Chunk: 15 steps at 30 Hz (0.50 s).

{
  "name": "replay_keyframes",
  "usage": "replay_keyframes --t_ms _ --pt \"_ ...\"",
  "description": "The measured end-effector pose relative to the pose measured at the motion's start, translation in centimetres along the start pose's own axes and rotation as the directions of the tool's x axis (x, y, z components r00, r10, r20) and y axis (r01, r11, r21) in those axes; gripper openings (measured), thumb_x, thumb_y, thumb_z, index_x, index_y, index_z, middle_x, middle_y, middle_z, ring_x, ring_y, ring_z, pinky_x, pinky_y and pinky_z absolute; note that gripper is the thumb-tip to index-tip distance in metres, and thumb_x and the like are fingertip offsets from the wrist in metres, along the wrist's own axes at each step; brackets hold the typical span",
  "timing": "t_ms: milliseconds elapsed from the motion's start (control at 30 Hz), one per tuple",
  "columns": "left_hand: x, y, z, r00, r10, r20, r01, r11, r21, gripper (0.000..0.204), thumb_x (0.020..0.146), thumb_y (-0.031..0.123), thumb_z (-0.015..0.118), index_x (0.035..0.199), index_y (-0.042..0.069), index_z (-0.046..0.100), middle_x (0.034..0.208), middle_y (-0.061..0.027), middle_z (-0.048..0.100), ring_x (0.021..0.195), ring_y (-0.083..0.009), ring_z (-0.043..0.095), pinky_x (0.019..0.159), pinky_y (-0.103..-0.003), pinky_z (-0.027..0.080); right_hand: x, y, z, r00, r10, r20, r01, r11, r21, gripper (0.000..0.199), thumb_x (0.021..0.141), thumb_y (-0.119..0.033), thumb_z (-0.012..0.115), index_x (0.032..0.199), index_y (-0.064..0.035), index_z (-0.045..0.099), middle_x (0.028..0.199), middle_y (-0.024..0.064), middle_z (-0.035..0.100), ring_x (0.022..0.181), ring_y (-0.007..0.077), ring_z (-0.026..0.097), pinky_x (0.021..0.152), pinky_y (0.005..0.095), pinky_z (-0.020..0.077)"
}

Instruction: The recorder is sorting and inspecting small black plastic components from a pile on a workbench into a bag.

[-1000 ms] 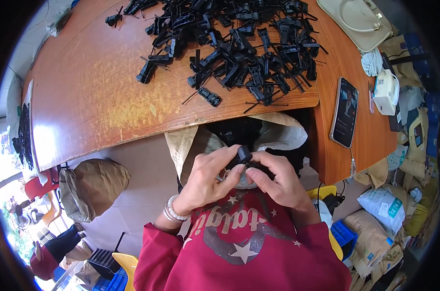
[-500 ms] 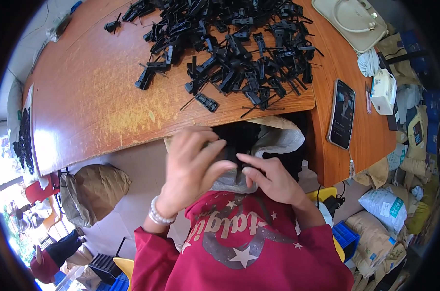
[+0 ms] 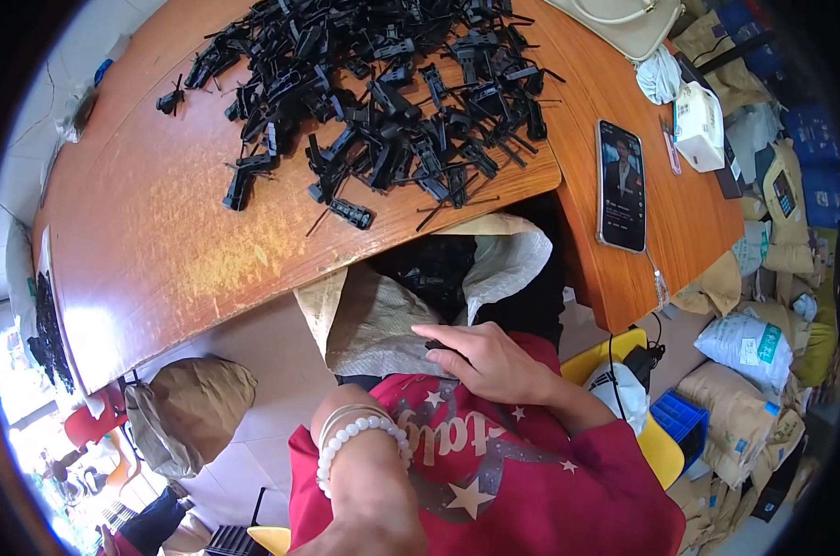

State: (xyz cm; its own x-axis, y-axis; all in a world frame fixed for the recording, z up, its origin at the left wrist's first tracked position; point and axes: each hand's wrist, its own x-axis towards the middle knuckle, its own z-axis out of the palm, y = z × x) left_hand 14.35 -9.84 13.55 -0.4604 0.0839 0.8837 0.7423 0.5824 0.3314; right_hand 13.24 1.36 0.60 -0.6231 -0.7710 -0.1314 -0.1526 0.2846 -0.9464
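Note:
My right hand (image 3: 485,361) is closed over the near rim of an open woven sack (image 3: 378,329). A small black piece (image 3: 435,346), mostly covered, shows between its thumb and fingers. My left hand (image 3: 375,510) is at the lower edge, close to the view, below a white bead bracelet (image 3: 364,435). Its fingers do not show. Inside the sack, in front of my body, lie dark parts (image 3: 429,273). Past it, a large heap of black plastic parts with thin rods (image 3: 383,102) covers the far part of the wooden table (image 3: 160,241).
On the table's right section lie a phone (image 3: 622,185) with its screen lit, a white box (image 3: 698,127) and a cream handbag (image 3: 624,23). A brown bag (image 3: 197,408) stands at lower left. Filled sacks (image 3: 735,422) and a blue crate (image 3: 679,422) crowd the right.
My left hand has left the spot above the sack and come down toward the lower edge. My right hand has shifted slightly, and the sack's mouth is now uncovered. The whole view has shifted.

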Motion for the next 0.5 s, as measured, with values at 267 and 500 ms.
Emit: replay_keyframes --t_ms 267,500 --pt "-2.9 8.3 -8.5 0.924 0.350 -0.156 -0.325 0.931 0.165 0.046 0.091 0.041 0.042 0.101 -0.001 0.058 0.092 -0.0151 0.062 0.086 -0.0287 0.060 0.074 -0.038 0.049 0.4 0.2 1.0 0.998 -0.058 -0.010 0.058 0.996 -0.065 0.036 0.088 -0.013 0.053 0.121 0.0017 0.050 0.085 0.0229 0.062 0.072 0.0360 0.061 0.063 0.0380 0.0478" --pt "-0.5 2.2 -10.1 0.719 0.654 -0.234 -0.552 0.742 0.380 0.040 0.090 0.036 0.047 0.105 0.001 0.057 0.095 -0.0142 0.063 0.088 -0.0276 0.061 0.075 -0.038 0.050 0.5 -0.9 1.8 0.999 -0.028 0.022 0.028 0.999 -0.033 0.035 0.088 -0.019 0.054 0.113 0.0050 0.052 0.092 0.0254 0.061 0.080 0.0392 0.061 0.069 0.0439 0.0483"
